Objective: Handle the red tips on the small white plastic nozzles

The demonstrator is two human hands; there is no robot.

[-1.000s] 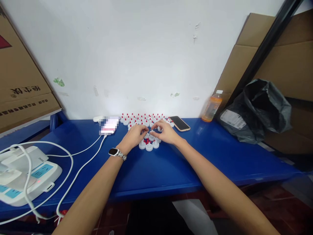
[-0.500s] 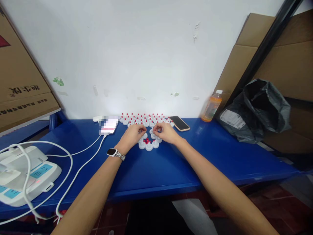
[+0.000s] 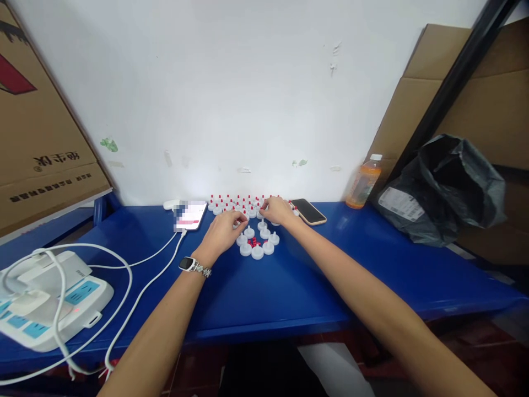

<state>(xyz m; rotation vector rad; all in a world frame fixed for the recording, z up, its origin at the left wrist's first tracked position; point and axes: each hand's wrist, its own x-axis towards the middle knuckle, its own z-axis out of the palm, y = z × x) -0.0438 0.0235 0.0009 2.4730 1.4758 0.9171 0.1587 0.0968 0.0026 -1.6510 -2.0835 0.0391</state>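
Observation:
White round nozzle caps with red tips stand in packed rows (image 3: 217,208) against the wall. In front of them, several white nozzle caps without red tips (image 3: 257,252) form a ring around a small pile of loose red tips (image 3: 253,241). My right hand (image 3: 279,210) pinches at the front of the rows, its fingertips on a red-tipped white nozzle cap (image 3: 260,214). My left hand (image 3: 227,229) is closed in a pinch just left of the ring, over the front rows. Whatever lies between its fingertips is too small to make out. A watch (image 3: 188,264) is on my left wrist.
A phone on a cable (image 3: 192,216) lies left of the rows, another phone (image 3: 309,212) to the right. Farther right are an orange drink bottle (image 3: 363,183) and a black plastic bag (image 3: 438,193). A power strip (image 3: 61,309) with looping white cables occupies the left side.
My right hand has moved from the ring back to the rows of red-tipped caps. My left hand stays in about the same place. The view has shifted slightly.

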